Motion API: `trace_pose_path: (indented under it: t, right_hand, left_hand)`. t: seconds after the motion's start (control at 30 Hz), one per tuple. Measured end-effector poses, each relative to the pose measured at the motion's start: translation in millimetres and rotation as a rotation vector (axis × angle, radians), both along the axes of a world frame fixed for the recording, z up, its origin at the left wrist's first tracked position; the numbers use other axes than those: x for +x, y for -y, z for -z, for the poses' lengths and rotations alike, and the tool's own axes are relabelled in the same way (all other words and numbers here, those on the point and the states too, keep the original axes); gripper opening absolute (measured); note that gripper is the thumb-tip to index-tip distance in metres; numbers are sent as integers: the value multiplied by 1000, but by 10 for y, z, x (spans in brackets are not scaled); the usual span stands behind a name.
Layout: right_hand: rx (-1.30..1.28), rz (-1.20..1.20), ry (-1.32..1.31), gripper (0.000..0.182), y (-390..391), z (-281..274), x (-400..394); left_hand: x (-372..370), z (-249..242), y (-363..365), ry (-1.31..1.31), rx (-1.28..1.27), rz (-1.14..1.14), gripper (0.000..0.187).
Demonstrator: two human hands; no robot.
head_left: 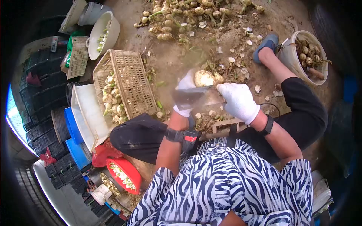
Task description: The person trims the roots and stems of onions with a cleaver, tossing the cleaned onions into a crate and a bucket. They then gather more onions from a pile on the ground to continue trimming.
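Note:
My right hand (239, 101), in a white glove, is closed around the handle end of a wide-bladed cleaver (193, 96). The blade points left and passes in front of my left hand (186, 83), also white-gloved and blurred. A pale, round bulb (205, 78) with a cut white face and brown skin sits against the left hand's fingers, just above the blade. The left fingers appear closed on it, though the blade and blur hide part of them.
Bulbs with roots and stalks (177, 17) lie heaped on the dirt floor ahead. At left, a tipped plastic crate (130, 75) holds several bulbs. A white bucket (301, 71) of bulbs stands at right. A red basin (135, 177) of pale pieces is at lower left.

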State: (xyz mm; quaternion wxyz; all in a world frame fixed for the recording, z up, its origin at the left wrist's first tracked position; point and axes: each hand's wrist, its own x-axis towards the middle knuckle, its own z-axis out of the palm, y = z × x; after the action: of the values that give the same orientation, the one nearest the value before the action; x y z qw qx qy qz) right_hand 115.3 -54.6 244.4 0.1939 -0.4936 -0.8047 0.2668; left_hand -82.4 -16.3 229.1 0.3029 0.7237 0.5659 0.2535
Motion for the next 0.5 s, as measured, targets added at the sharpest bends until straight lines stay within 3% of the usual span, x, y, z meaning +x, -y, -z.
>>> trace_pose_path:
  t: [0.1,0.23,0.33,0.37,0.43,0.5]
  right_hand:
    - [-63,-2,-39,25,41,120,-8]
    - [8,94,-31,20,-11,304,-3]
    - [57,266,-50,15,-137,798,154]
    - [-7,349,25,15,-261,992,315]
    - [-63,409,106,16,-388,858,342]
    - [-73,451,-187,19,-369,641,215]
  left_hand:
    - [-8,61,32,208,-179,-71,63]
    - [-40,6,36,134,18,50,64]
    - [30,-288,138,9,-69,-21,65]
    - [97,-478,204,138,-152,-53,66]
    - [51,-472,205,70,-112,-78,66]
    - [-40,-362,165,-2,-88,-78,65]
